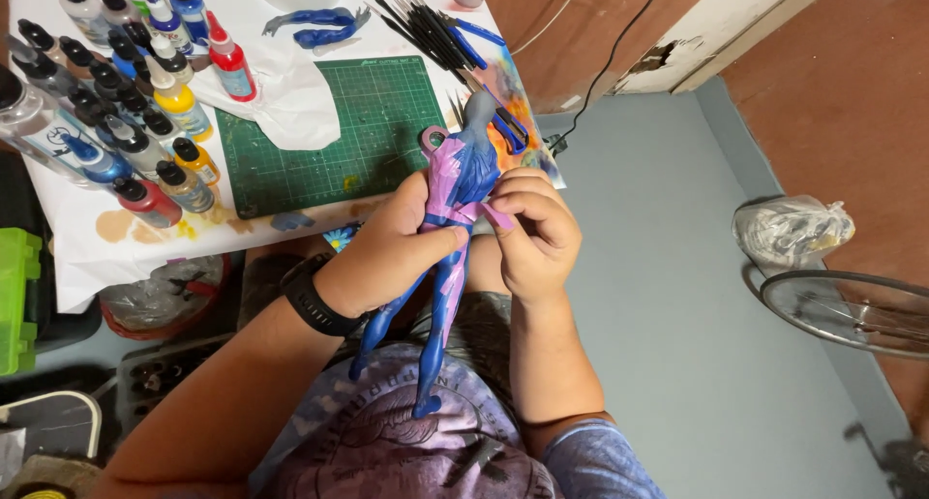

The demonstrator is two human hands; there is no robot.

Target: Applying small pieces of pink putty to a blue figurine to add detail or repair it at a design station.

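Both hands (387,252) (537,233) hold blue figure (460,184), apparently pressing purple tape (464,212)

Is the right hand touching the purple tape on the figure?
Touching. The head view shows the right hand pinching the purple tape end at the waist of the blue figure, fingertips directly on it, while the left hand grips the figure.
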